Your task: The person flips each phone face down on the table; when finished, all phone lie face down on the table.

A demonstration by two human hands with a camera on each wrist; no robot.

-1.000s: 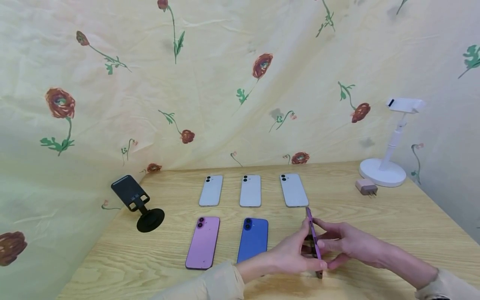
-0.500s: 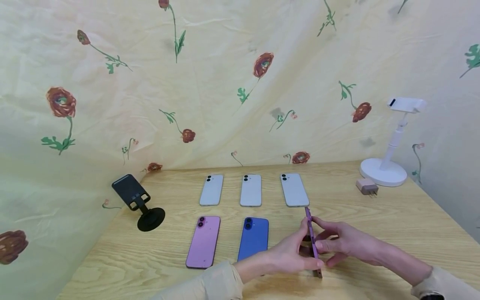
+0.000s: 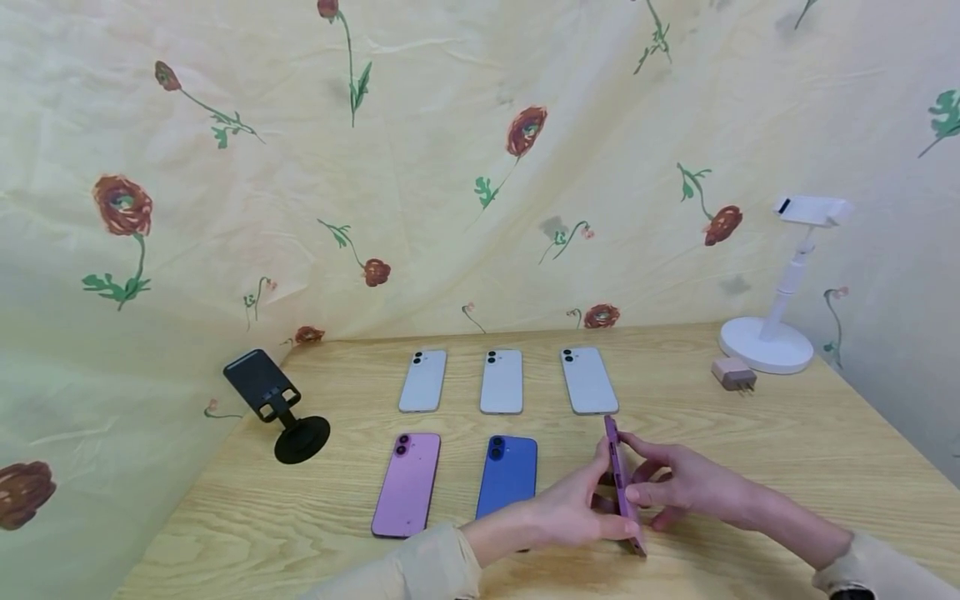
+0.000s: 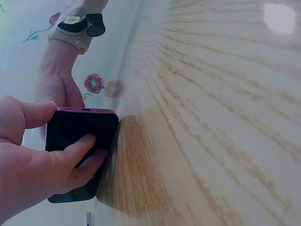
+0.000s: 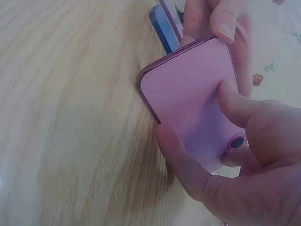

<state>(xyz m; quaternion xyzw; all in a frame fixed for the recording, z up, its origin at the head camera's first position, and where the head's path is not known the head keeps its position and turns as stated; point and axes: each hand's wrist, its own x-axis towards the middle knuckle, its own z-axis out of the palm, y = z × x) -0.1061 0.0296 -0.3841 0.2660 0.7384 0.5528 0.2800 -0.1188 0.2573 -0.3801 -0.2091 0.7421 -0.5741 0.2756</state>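
Purple phone (image 3: 621, 487) stands edgewise, apparently pinched between both hands.

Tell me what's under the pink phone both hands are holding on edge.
Bare wooden table with the phone's shadow. The pink phone stands on its long edge between the left hand and right hand; fingers hide part of the contact line.

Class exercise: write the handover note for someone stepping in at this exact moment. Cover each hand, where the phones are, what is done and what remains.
Left hand and right hand both grip the purple phone, stood on its long edge on the table.
Done: three white phones lie in the back row; pink phone and blue phone lie in the front row, backs up.
Left: the front-right spot is unfilled; the purple phone likely goes flat there.
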